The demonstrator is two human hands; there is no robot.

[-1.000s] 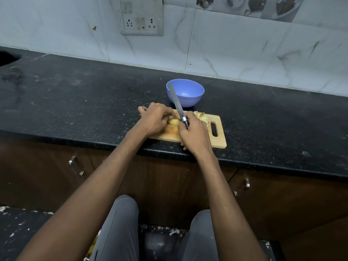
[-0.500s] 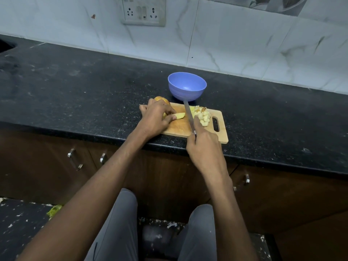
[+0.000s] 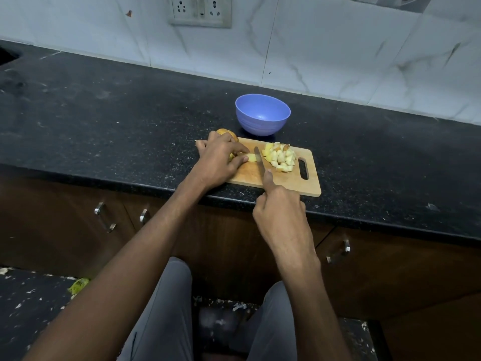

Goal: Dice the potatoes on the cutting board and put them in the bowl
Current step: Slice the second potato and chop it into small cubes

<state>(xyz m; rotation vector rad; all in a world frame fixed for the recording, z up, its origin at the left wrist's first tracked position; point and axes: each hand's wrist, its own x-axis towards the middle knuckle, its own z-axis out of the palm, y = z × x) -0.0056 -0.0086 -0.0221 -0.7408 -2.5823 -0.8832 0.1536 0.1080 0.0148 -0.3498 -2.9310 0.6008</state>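
Note:
A wooden cutting board lies at the black counter's front edge. My left hand pins a pale potato strip to the board. My right hand grips a knife, index finger along the spine, and the blade stands across the strip's right end. A heap of potato dice sits on the board right of the blade. A whole unpeeled potato shows behind my left hand. The blue bowl stands just behind the board and looks empty.
The black stone counter stretches left and right, backed by a white tiled wall with a socket plate. Brown cabinet doors with metal handles are below. My grey-trousered legs and a littered dark floor are at the bottom.
The knife came down from pointing up over the bowl to lie across the potato strip. My right hand drew back toward the counter edge, uncovering the dice heap. The view tilted down.

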